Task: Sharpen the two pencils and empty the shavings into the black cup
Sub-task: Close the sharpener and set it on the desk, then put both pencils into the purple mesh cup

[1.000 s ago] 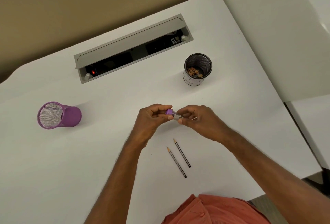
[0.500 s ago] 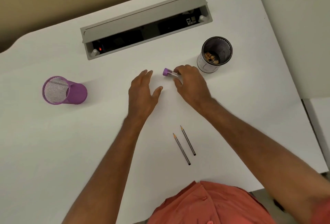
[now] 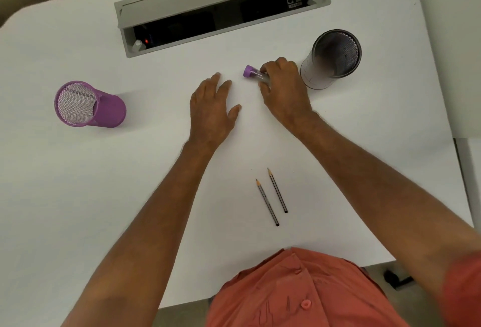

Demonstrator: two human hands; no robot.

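Two dark pencils, the left pencil (image 3: pixel 267 202) and the right pencil (image 3: pixel 277 190), lie side by side on the white table (image 3: pixel 104 183) near me, points away from me. The sharpener (image 3: pixel 253 74), a clear tube with a purple cap, lies on the table under the fingertips of my right hand (image 3: pixel 282 91), which rests on its clear end. My left hand (image 3: pixel 210 110) lies flat and open on the table to the left of it, holding nothing. The black mesh cup (image 3: pixel 331 59) stands upright just right of my right hand; I cannot make out its contents.
A purple mesh cup (image 3: pixel 88 105) stands at the left of the table. A grey cable hatch (image 3: pixel 221 6) with its lid raised is set into the table at the back. The table's front edge runs close to my orange shirt (image 3: pixel 299 292).
Both hands held the sharpener above the pencils a second ago. My left hand let go and went flat; my right hand carried the sharpener down onto the table beside the black cup.
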